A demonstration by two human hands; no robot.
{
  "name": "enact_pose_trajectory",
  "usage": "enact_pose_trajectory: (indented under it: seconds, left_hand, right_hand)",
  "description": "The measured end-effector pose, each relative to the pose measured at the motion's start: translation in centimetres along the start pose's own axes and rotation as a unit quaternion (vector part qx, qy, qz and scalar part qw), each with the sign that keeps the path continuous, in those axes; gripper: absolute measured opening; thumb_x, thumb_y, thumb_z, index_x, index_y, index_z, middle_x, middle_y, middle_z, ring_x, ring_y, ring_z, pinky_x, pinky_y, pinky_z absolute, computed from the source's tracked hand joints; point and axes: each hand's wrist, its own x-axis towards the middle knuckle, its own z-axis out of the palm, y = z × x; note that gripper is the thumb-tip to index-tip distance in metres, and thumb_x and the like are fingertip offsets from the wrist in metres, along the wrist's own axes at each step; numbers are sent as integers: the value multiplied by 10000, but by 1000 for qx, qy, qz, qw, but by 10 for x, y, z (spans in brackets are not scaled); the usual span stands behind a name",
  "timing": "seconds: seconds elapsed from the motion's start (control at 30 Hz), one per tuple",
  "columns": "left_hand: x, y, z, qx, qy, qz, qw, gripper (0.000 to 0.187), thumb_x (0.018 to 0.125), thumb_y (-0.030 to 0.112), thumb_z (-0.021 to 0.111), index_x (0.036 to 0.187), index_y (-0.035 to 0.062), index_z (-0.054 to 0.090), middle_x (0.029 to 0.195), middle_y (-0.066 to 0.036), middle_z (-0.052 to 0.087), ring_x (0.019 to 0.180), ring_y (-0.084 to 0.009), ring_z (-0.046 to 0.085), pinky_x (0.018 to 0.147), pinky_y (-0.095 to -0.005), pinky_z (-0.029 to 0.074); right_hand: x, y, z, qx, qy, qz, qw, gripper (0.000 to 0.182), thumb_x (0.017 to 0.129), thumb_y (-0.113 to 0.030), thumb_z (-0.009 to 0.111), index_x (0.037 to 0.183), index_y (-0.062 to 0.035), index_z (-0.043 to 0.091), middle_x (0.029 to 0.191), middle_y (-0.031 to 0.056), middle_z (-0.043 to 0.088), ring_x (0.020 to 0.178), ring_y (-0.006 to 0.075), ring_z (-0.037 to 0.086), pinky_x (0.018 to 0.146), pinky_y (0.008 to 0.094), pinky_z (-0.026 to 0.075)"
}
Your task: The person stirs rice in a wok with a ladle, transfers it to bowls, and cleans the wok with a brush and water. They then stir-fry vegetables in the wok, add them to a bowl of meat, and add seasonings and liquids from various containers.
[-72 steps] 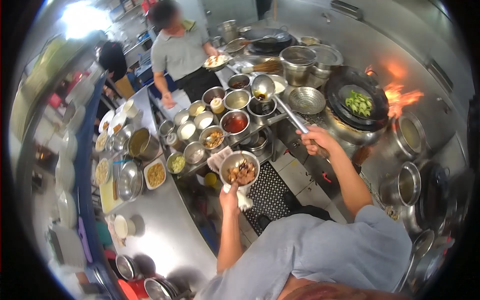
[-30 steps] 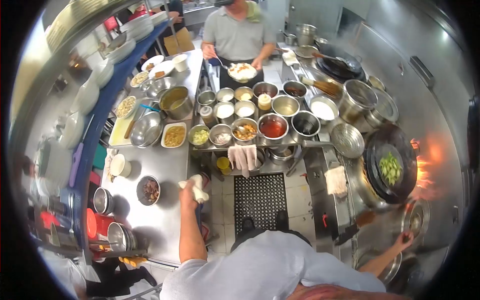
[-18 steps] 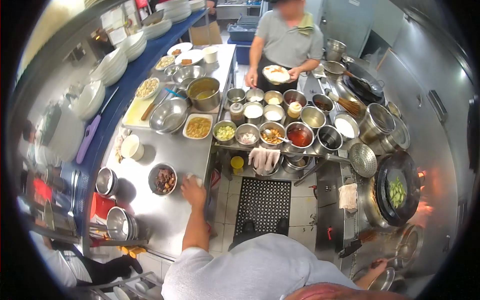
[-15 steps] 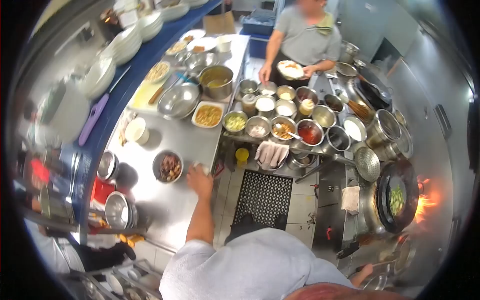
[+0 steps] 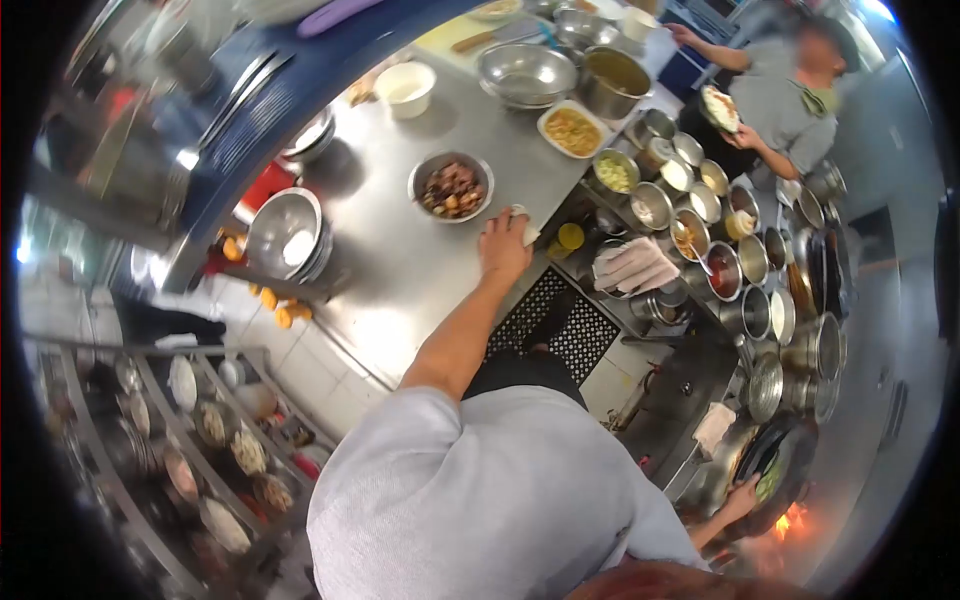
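My hands at desk and wok

Left hand (image 5: pixel 503 243) presses a white cloth (image 5: pixel 528 226) on the desk (image 5: pixel 400 270); right hand (image 5: pixel 742 497) at the wok (image 5: pixel 775 468), grip unclear.

Head-worn view of a kitchen line, seen from above through a fisheye lens.

A single camera sits on the person's head and looks steeply down and forward over the grey-shirted shoulder (image 5: pixel 480 500). The scene is tilted: the steel tabletop (image 5: pixel 400 270) runs diagonally toward the upper right. The left hand (image 5: pixel 503 245) lies near mid-frame at arm's length; the wok (image 5: pixel 775 470) sits at the lower right edge. Dark corners ring the round picture. No second view exists.
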Motion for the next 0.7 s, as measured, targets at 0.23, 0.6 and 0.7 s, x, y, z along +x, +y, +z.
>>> enact_pose_trajectory:
  seconds: [0.23,0.6,0.7]
  left_hand:
    - [-71,-45,-88,-110,137,-200,964,371,767,184,688,1102,75,572,1009,-118,641,1012,-350,542,863,-441,442]
    - [-114,-116,-102,43,246,-125,960,392,718,179,699,1036,19,534,913,-173,538,860,-375,526,767,-477,425]
    - [-116,-113,-101,35,233,-133,963,414,717,198,697,1055,18,539,920,-176,547,870,-376,528,778,-478,427]
  right_hand:
    - [16,-217,73,73,-146,-395,904,462,991,-388,468,791,15,573,616,46,515,555,114,461,525,290,370]
    - [-274,-497,197,-84,-397,-649,644,340,839,-330,565,961,-40,695,937,204,674,903,359,646,807,423,507]
    - [-308,-484,318,-255,-406,-689,543,457,825,-396,587,1092,-33,661,1136,191,642,1023,363,620,879,445,481]
